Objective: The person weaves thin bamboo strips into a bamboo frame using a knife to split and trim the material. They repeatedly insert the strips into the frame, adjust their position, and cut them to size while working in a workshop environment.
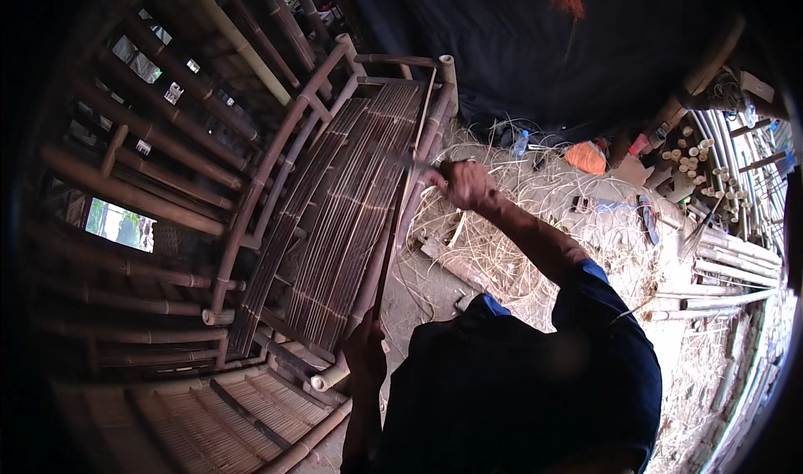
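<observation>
My right hand [468, 183] is closed around the handle of what looks like a knife [408, 162]. Its blurred blade points left, across the far rail of a bamboo bench [449, 77]. Nearer to me, my left hand [365, 340] is in shadow and closed on the near end of a long, thin bamboo strip [388, 275]. That strip runs away from me along the bench's right side, passing by the blade. Whether the blade touches it I cannot tell. Split bamboo slats [351, 215] make up the bench seat.
A bamboo slat wall [167, 173] rises on the left. Bamboo shavings [519, 265] litter the floor to the right, with a plastic bottle [520, 144], an orange bag [585, 158] and stacked bamboo poles [736, 261] beyond. Dark cloth [519, 48] hangs at the far side.
</observation>
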### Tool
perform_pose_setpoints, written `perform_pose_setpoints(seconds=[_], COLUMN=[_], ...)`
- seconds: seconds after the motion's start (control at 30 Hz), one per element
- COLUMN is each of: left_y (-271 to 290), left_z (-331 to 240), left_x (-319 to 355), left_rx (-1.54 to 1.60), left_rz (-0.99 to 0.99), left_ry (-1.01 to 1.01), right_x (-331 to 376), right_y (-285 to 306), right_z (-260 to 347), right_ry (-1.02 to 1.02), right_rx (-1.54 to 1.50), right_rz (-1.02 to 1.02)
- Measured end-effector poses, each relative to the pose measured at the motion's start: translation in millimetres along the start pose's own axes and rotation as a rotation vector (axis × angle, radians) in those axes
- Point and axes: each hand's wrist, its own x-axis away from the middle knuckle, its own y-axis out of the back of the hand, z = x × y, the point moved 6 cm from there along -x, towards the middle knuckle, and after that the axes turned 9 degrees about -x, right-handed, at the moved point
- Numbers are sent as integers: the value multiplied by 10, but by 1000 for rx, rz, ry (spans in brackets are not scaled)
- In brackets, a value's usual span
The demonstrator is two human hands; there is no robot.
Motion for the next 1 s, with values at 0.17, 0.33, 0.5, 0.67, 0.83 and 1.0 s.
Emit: perform_pose_setpoints(seconds=[0.17,0.33,0.5,0.67,0.83,1.0], left_y=[-9,78,58,-141,-941,-1619], left_z=[-75,-13,167,562,652,415], left_x=[190,300,533,727,-118,-555], left_rx=[14,36,57,80,36,277], left_rz=[-19,-4,99,183,301,634], left_ry=[-70,-30,-14,-9,-27,159], right_x=[317,254,1039,1496,2226,1698], right_y=[-448,-406,-741,-607,-339,343], right_z=[-629,-523,-1375,-1357,203,1439], right_ry=[-811,-798,-367,-169,-1748,-2131], right_rx=[-585,-671,-153,155,-1149,-1567], right_rz=[756,829,212,281,293,335])
